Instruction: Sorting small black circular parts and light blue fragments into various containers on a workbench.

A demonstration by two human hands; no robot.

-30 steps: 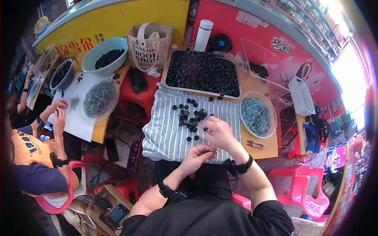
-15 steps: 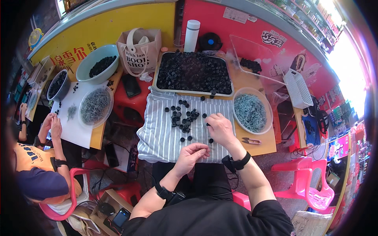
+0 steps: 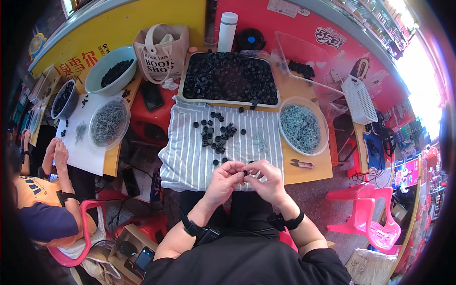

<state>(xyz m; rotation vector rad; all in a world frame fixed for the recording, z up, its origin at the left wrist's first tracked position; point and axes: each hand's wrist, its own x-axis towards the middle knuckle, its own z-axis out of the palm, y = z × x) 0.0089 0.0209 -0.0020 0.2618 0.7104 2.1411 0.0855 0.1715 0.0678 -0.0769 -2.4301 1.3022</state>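
Note:
In front of my lap, my left hand [image 3: 225, 182] is closed in a pinch on a small round black plastic part [image 3: 245, 173]. My right hand [image 3: 267, 181] meets it from the other side, thumb and fingertips closed at the same piece. Just beyond lie several loose black plastic parts [image 3: 219, 138] on a grey-and-white striped cloth [image 3: 183, 156]. To their right is a faint scatter of thin teal pieces [image 3: 259, 141]. Whether a teal piece is between my fingertips is too small to tell.
A tray [image 3: 213, 101] heaped with black parts stands behind the cloth. At right are a bowl [image 3: 324, 137] of teal pieces and thread snips [image 3: 302, 164]. A white bottle [image 3: 227, 33] and tote bag [image 3: 164, 57] stand behind. Another person [image 3: 45, 204] works at a left table.
My right hand has come back from the cloth toward me and joined my left hand at the black part. The teal scatter now shows. The whole view has shifted slightly.

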